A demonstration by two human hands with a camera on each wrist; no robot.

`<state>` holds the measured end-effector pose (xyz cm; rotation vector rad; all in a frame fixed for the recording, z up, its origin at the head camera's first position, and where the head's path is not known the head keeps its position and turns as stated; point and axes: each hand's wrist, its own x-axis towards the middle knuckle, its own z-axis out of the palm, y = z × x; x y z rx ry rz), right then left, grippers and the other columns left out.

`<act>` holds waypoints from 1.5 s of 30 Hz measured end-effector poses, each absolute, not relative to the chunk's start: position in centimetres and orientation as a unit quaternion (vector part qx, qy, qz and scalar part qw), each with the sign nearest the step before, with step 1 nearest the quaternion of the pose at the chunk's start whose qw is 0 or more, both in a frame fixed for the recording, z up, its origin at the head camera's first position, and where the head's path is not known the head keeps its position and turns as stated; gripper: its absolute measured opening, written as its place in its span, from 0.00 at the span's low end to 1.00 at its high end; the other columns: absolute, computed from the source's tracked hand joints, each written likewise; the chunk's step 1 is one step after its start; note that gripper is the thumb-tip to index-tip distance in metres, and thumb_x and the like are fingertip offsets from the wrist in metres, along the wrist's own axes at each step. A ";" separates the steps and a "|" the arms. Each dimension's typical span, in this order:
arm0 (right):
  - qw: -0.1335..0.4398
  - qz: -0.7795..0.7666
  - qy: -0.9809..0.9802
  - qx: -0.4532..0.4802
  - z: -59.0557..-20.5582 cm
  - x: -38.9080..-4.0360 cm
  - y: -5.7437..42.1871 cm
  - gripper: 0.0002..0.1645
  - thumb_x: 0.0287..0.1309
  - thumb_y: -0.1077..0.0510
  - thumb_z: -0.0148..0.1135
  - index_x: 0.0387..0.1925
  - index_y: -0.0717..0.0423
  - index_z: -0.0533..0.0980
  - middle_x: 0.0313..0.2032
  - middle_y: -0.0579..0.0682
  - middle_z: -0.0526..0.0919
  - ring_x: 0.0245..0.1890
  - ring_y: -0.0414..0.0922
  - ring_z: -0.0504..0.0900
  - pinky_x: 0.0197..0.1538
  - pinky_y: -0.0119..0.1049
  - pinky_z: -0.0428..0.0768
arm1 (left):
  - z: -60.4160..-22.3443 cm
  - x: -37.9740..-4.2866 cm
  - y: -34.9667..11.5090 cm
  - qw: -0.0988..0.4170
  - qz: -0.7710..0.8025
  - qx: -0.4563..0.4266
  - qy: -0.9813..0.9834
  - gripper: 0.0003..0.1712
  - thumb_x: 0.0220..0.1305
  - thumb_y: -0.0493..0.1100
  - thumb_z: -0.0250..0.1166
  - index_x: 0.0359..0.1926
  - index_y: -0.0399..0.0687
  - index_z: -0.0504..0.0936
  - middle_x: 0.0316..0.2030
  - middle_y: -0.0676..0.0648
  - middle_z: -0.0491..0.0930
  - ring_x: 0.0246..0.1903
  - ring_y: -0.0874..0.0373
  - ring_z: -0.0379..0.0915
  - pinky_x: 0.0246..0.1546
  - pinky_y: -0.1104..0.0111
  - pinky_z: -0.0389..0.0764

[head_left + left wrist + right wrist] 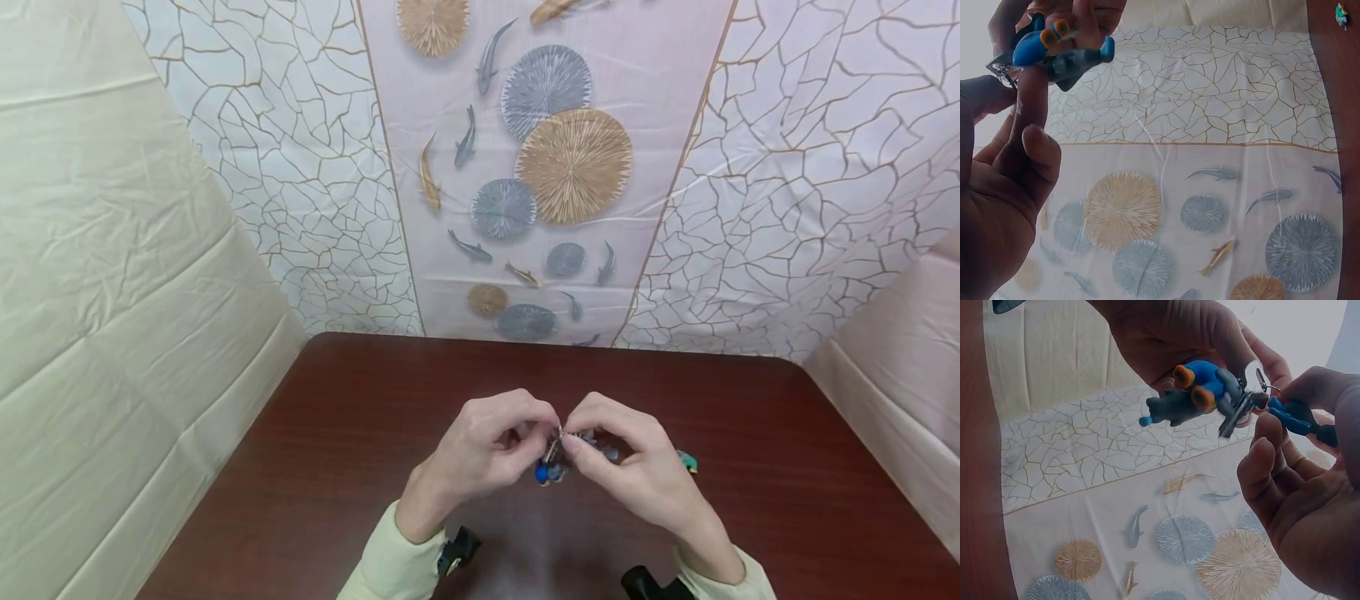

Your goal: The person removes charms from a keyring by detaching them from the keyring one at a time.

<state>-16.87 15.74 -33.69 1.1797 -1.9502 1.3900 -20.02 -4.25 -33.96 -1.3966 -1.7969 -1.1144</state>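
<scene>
A bunch of small figurine charms on a metal keyring (1263, 384) is held up between both hands, over the dark table. The left hand (495, 442) pinches the bunch from the left with thumb and fingertips. A blue figurine (1209, 376) with orange-rimmed feet and a dark grey figurine (1175, 407) hang beneath it. The right hand (637, 462) pinches at the ring from the right, fingertips close to the left hand's. A dark teal-and-blue charm (1297, 415) lies against its fingers. The fingers partly hide the ring.
A small green figurine (687, 461) lies on the brown table (360, 392), just right of the right hand. Patterned cloth (465, 275) hangs behind the table, with plain cream cloth (150, 333) at the left. Black wrist cameras (459, 550) sit at the sleeves.
</scene>
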 end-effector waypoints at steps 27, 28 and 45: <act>0.228 0.503 -0.698 0.455 -33.7 -16.9 15.5 0.21 0.46 0.81 0.62 0.34 0.53 0.79 0.29 0.45 0.77 0.29 0.35 0.73 0.27 0.27 0.70 | -33.4 -19.8 -4.6 0.322 -0.363 -0.538 -0.690 0.08 0.62 0.31 0.62 0.37 0.49 0.80 0.30 0.54 0.75 0.29 0.68 0.68 0.32 0.86 0.70; 0.226 0.504 -0.698 0.456 -33.7 -16.9 15.5 0.21 0.46 0.81 0.62 0.34 0.53 0.79 0.29 0.45 0.77 0.28 0.35 0.72 0.26 0.26 0.70 | -33.5 -19.8 -4.6 0.322 -0.364 -0.537 -0.690 0.08 0.62 0.31 0.62 0.37 0.49 0.80 0.30 0.54 0.75 0.29 0.68 0.68 0.32 0.86 0.70; 0.221 0.498 -0.707 0.451 -33.7 -16.6 15.1 0.21 0.46 0.80 0.63 0.36 0.54 0.78 0.30 0.45 0.77 0.28 0.35 0.72 0.25 0.25 0.70 | -33.5 -19.6 -4.6 0.311 -0.398 -0.532 -0.680 0.10 0.60 0.28 0.61 0.36 0.48 0.79 0.28 0.54 0.78 0.27 0.69 0.70 0.31 0.86 0.72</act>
